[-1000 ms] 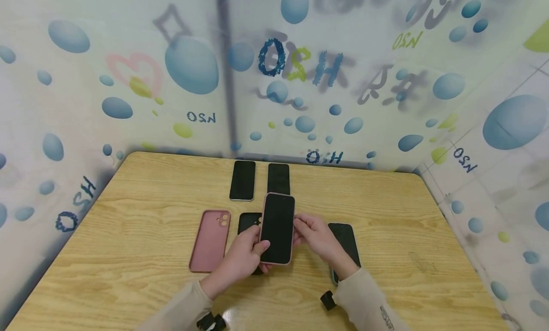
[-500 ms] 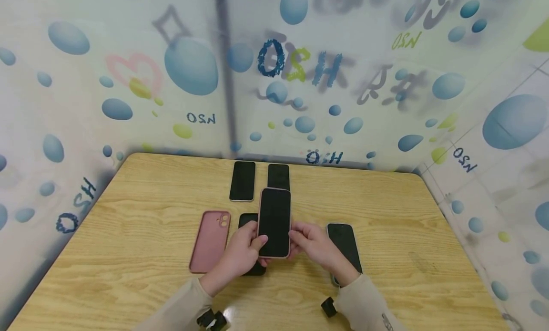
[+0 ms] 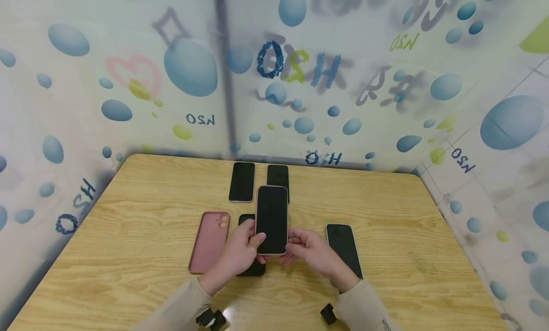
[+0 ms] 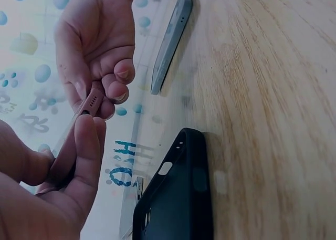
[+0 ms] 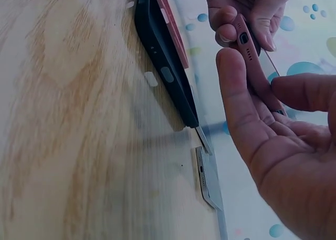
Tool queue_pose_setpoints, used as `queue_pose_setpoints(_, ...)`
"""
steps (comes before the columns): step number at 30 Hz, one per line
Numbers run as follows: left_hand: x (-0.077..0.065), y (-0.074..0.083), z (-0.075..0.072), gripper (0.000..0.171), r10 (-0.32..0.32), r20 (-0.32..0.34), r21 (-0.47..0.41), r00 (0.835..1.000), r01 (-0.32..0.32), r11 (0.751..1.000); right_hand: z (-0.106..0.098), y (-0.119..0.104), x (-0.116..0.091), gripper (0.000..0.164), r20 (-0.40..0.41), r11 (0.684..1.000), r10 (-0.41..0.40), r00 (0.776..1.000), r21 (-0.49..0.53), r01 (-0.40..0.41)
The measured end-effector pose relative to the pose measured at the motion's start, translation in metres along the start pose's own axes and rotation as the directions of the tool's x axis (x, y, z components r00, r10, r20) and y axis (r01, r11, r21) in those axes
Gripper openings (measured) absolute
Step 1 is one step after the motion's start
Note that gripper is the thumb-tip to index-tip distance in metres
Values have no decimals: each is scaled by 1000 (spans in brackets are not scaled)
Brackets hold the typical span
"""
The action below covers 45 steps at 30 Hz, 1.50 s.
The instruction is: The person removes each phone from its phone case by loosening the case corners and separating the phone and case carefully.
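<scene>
A smartphone in a pink case (image 3: 272, 220) is held up above the table, its dark screen facing up. My left hand (image 3: 238, 251) grips its lower left side, thumb over the screen edge and fingers beneath. At the lower right side, my right hand (image 3: 315, 252) pinches the case edge between thumb and fingers. The right wrist view shows the pink case's bottom edge (image 5: 249, 53) with its port opening. Partly covered by the left hand, a black phone case (image 3: 253, 269) lies below. A second pink case (image 3: 210, 243) lies left of it, hollow side up.
Two dark-screened phones lie toward the back, a left one (image 3: 242, 181) and a right one (image 3: 278, 175) partly hidden by the held phone. Another phone (image 3: 344, 247) rests by the right forearm. The wooden table (image 3: 128, 216) meets printed walls (image 3: 141, 126) at its back and sides.
Both hands have carried the cased phone slightly up and to the left in the head view. My right hand has slid down along its side toward the lower right corner.
</scene>
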<state>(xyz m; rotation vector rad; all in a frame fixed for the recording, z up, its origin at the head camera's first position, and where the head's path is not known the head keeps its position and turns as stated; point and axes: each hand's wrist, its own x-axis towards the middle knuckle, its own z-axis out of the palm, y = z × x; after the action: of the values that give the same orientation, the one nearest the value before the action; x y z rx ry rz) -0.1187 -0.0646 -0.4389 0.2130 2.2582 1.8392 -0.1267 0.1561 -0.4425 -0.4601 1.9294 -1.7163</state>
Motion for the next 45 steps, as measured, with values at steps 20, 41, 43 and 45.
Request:
queue_pose_setpoints(20,-3,4,0,13,13,-13,29,1000,-12,999,6,2,0,38,-35,1000,-20,999,-5,20)
queue_pose_setpoints(41,-4,7,0,16,28,9,-5,1000,-28,1000,6,3,-1,34,-62,998,-59,996,18,60)
queue_pose_setpoints(43,-4,8,-1,19,20,28,-60,999,-19,998,5,3,-1,33,-53,997,-69,996,40,71)
queue_pose_setpoints(45,-4,10,-2,22,19,48,-103,999,-14,995,5,3,-1,32,-50,996,-69,996,54,72)
